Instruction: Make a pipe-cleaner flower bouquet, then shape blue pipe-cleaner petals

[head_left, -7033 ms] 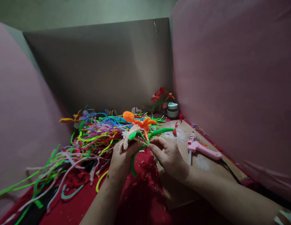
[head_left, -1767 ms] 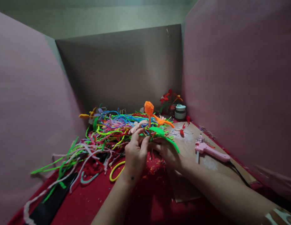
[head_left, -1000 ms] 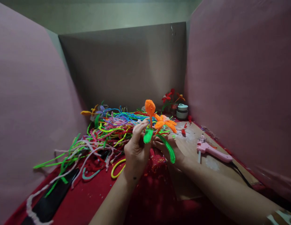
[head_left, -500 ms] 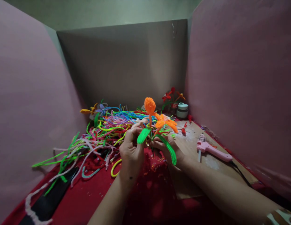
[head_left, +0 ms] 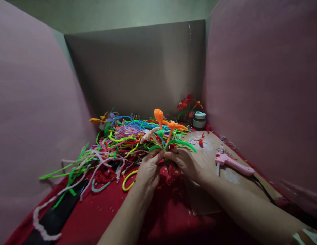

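The left forearm comes up from seven o'clock and the right forearm from four o'clock, and both hands meet in the middle, above the worktop (head_left: 158, 221) with its red cloth. The left hand (head_left: 150, 166) is nearly closed, its thumb and fingers pinching the stems of the flower bunch (head_left: 160, 133). The right hand (head_left: 185, 164) is also bent closed and pinches the same stems from three o'clock. The flower bunch stands roughly upright between them: an orange bud (head_left: 158, 115) at the top, an orange flower (head_left: 175, 126) at one o'clock, a pale flower (head_left: 147, 135) at eleven o'clock. Thin stem ends hang below the fingers.

Behind, toward ten o'clock, lies a pile of coloured fuzzy stems (head_left: 125, 131), partly covered by the flower bunch. A yellow loop (head_left: 124, 183) is at eight o'clock. At three o'clock, a pink glue gun (head_left: 235, 164) rests on a brown board (head_left: 203, 200); the right forearm crosses over this board. Toward one o'clock stand a lidded jar (head_left: 199, 120) and red flowers (head_left: 183, 104).
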The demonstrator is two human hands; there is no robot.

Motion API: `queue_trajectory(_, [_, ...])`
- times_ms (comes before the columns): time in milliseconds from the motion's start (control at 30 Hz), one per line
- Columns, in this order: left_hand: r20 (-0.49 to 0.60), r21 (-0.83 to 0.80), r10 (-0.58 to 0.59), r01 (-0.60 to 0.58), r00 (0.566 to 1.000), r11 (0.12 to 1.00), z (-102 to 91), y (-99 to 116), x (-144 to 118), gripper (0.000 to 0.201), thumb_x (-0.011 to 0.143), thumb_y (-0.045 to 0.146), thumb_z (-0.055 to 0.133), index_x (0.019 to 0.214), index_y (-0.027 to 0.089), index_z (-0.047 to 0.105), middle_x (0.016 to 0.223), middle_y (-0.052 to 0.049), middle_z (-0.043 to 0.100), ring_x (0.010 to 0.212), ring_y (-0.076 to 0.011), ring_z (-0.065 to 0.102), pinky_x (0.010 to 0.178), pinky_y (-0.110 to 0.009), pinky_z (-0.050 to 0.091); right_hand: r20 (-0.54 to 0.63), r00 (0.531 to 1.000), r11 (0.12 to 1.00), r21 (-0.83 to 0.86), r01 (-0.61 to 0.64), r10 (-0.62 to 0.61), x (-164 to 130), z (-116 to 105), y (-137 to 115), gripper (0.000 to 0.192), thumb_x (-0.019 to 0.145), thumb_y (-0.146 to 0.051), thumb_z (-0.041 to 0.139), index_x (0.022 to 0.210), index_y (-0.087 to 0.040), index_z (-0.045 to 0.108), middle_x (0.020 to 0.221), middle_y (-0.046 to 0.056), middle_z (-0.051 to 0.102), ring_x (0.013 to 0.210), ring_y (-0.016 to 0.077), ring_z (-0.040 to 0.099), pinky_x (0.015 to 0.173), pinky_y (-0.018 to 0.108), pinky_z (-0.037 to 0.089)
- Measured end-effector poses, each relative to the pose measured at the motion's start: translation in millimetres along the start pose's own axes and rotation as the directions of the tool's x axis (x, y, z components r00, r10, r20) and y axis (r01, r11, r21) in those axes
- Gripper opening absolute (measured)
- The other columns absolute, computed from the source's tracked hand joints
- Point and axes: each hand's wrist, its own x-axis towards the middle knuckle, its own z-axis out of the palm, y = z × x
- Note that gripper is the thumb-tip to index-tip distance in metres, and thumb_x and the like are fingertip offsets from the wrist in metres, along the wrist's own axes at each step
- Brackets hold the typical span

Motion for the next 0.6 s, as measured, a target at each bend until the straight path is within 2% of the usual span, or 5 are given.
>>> queue_trajectory(100, [-0.040, 0.099, 0.079, -0.075, 0.996, 0.992, 1.8, 2, -2, 0.021, 0.064, 0.028, 0.073, 0.077, 0.012, 0.068, 0.074, -0.004, 0.067, 0.070, -0.0150, 0.060, 0.065, -0.025, 0.046, -0.033, 0.998, 0.997, 0.039, -0.060, 0.061, 1, 1, -6, 0.025, 0.069, -0.041, 0.066, 0.058, -0.019, 0.061, 0.056, 0.000, 0.054, 0.053, 0.0130, 0.046, 0.051, 0.026, 0.038])
queue_trajectory(267, [-0.070, 0.187, 0.154, -0.139, 0.986, 0.972, 4.2, -4, -6, 0.022, 0.072, 0.033, 0.066, 0.085, 0.016, 0.064, 0.073, 0.000, 0.062, 0.060, -0.0112, 0.056, 0.057, -0.023, 0.044, -0.108, 0.994, 0.937, 0.348, 0.022, 0.017, -3, 1, -16, 0.024, 0.067, -0.035, 0.069, 0.085, -0.021, 0.064, 0.077, 0.000, 0.061, 0.067, 0.0143, 0.053, 0.063, 0.027, 0.044])
queue_trajectory(333, [-0.056, 0.153, 0.158, -0.148, 0.986, 0.977, 6.7, -10, -7, 0.019, 0.074, 0.032, 0.064, 0.086, 0.017, 0.062, 0.070, 0.002, 0.059, 0.057, -0.0084, 0.051, 0.054, -0.021, 0.041, -0.098, 0.994, 0.912, 0.410, 0.005, 0.038, -4, 3, -18, 0.018, 0.071, -0.034, 0.066, 0.083, -0.020, 0.064, 0.076, 0.000, 0.062, 0.066, 0.0140, 0.052, 0.062, 0.027, 0.045])
queue_trajectory(467, [-0.016, 0.189, 0.197, -0.190, 0.980, 0.963, 12.0, -17, -11, 0.016, 0.079, 0.032, 0.060, 0.077, 0.017, 0.057, 0.063, 0.004, 0.051, 0.054, -0.0057, 0.043, 0.052, -0.019, 0.034, -0.196, 0.974, 0.879, 0.476, -0.008, 0.115, -2, 9, -17, 0.012, 0.074, -0.033, 0.061, 0.075, -0.020, 0.061, 0.066, -0.001, 0.057, 0.059, 0.0128, 0.048, 0.054, 0.026, 0.041])
queue_trajectory(600, [0.014, 0.157, 0.178, -0.178, 0.984, 0.971, 13.6, -15, -12, 0.015, 0.077, 0.029, 0.062, 0.074, 0.015, 0.056, 0.060, 0.005, 0.048, 0.052, -0.0053, 0.040, 0.051, -0.019, 0.031, -0.084, 0.980, 0.834, 0.541, -0.105, 0.178, 1, 14, -17, 0.022, 0.077, -0.037, 0.055, 0.066, -0.019, 0.059, 0.055, -0.001, 0.050, 0.050, 0.0119, 0.043, 0.045, 0.026, 0.035])
